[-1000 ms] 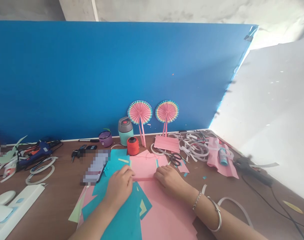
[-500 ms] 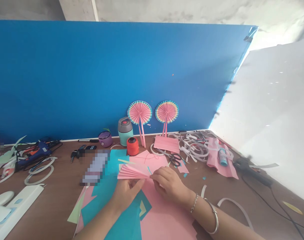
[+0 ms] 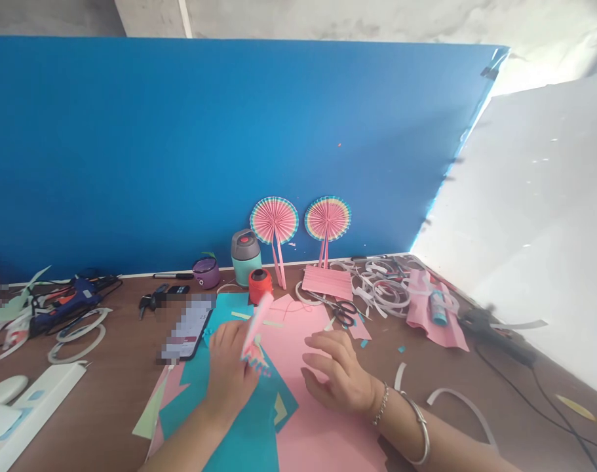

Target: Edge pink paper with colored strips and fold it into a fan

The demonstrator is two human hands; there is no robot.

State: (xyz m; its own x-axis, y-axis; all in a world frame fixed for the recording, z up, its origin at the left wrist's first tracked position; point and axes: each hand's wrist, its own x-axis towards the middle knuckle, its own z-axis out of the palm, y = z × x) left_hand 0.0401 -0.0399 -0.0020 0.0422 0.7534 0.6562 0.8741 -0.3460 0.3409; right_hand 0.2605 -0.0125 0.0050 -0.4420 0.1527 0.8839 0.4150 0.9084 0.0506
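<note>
My left hand [image 3: 233, 367] is closed round a pleated pink paper fan [image 3: 255, 337], which stands tilted up with a blue-trimmed zigzag edge at its lower end. Part of the fan is blurred and hidden by my fingers. To its right, my right hand [image 3: 335, 373] hovers with bent fingers apart and nothing in them. Beneath both hands lie teal paper [image 3: 244, 426] and pink paper [image 3: 322, 432]. Scissors [image 3: 345, 313] with dark handles rest beyond my right hand, near a folded pink sheet [image 3: 327, 283].
Two round pleated fans [image 3: 274, 221] lean on the blue partition [image 3: 180, 144]. A teal container [image 3: 248, 262], a red pot [image 3: 260, 285] and a phone [image 3: 192, 328] stand or lie nearby. White strips [image 3: 389, 292] are heaped at the right, and a power strip [image 3: 37, 413] lies at the left.
The fan has turned from lying sideways between both hands to standing upright in my left hand. My right hand has let go of it, and its fingers have spread.
</note>
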